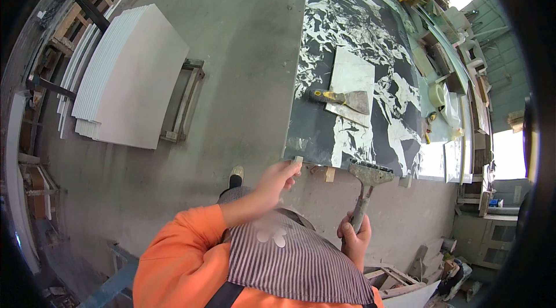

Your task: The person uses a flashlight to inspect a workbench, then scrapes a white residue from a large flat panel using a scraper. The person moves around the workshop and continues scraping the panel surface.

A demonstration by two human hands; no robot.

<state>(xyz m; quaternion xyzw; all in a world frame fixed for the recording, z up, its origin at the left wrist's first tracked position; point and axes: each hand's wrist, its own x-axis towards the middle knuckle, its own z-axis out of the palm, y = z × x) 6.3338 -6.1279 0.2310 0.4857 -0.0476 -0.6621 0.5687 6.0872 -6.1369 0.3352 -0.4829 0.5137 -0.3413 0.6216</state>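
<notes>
A large black-and-white marbled stone slab (359, 36) lies flat ahead of me. My right hand (354, 237) grips the handle of a dirty putty knife (367, 183), whose blade rests at the slab's near edge. My left hand (277, 180), coming from an orange sleeve, pinches at the slab's near left corner, next to a small pale block (297, 160). On the slab lies a light rectangular board (352, 83) with a second scraper (341, 98), yellow and black handled, on top of it.
A stack of white slabs (124, 79) leans on a wooden rack at the left. A cluttered bench with a tape roll (436, 95) and tools runs along the slab's right side. Grey concrete floor (243, 47) lies between. Debris sits at lower right.
</notes>
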